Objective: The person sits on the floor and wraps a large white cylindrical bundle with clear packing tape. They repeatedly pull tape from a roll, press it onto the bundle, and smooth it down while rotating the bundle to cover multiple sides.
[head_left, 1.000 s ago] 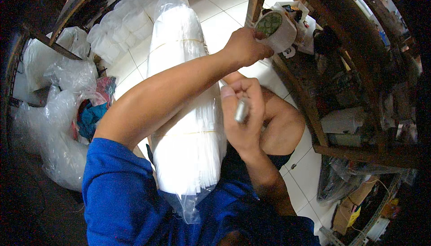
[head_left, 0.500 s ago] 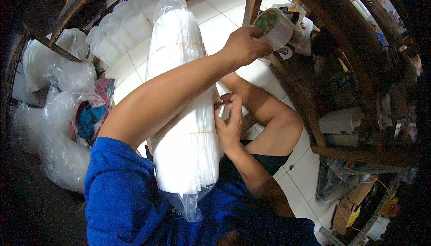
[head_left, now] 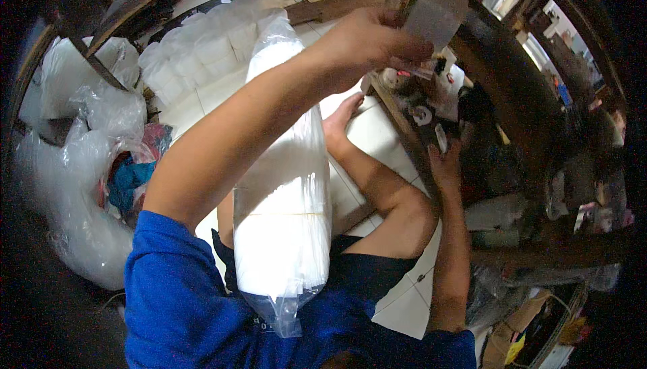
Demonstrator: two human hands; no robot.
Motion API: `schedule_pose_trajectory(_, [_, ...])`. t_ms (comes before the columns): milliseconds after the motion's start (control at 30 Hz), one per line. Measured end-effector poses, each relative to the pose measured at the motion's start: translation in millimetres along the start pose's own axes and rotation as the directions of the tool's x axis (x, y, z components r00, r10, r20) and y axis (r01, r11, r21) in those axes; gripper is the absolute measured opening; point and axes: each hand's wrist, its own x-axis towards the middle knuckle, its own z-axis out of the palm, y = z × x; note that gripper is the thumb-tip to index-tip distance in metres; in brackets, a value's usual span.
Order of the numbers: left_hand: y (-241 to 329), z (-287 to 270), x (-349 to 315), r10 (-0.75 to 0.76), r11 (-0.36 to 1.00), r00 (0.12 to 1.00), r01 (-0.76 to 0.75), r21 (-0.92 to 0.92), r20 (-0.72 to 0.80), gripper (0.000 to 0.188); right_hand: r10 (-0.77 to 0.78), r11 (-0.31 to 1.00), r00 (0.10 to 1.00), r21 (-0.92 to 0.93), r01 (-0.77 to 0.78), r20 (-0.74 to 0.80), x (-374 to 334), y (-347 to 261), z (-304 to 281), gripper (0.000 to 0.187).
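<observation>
In my left hand (head_left: 377,42), raised at the upper right, is a wide roll of clear tape (head_left: 437,13), gripped by its edge with the fingers. My left forearm crosses above a long clear plastic package (head_left: 283,234). The package, filled with white sheet-like layers and crossed by a thin yellowish band, rests lengthwise over my lap. My right hand (head_left: 445,161) is stretched out to the right beside the dark wooden shelf. A small white oblong object (head_left: 441,138) shows at its fingertips; its kind is not clear, and the fingers are dim.
Several white wrapped bundles (head_left: 209,45) stand on the tiled floor at the far left. Large clear plastic bags (head_left: 87,200) and a blue cloth (head_left: 131,180) lie to my left. Wooden shelving (head_left: 539,251) with clutter runs along the right. A cardboard piece (head_left: 502,342) is at the lower right.
My left hand has lifted the tape roll up and to the right, turning it side-on. My right hand has left the package's side and moved right to the shelf with the small white object.
</observation>
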Motion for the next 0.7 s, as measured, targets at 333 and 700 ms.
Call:
schedule_pose_trajectory(333, [75, -101, -143, 0.113, 0.993, 0.925, -0.099, 0.057, -0.364, 0.036, -0.113, 0.719, 0.975, -0.662, 0.213, 0.192, 94, 112, 36, 0.052])
schedule_pose_trajectory(700, [-17, -177, -366, 0.022, 0.997, 0.474, -0.077, -0.016, -0.880, 0.033, -0.355, 0.830, 0.929, -0.424, 0.364, 0.102, 50, 44, 14, 0.051])
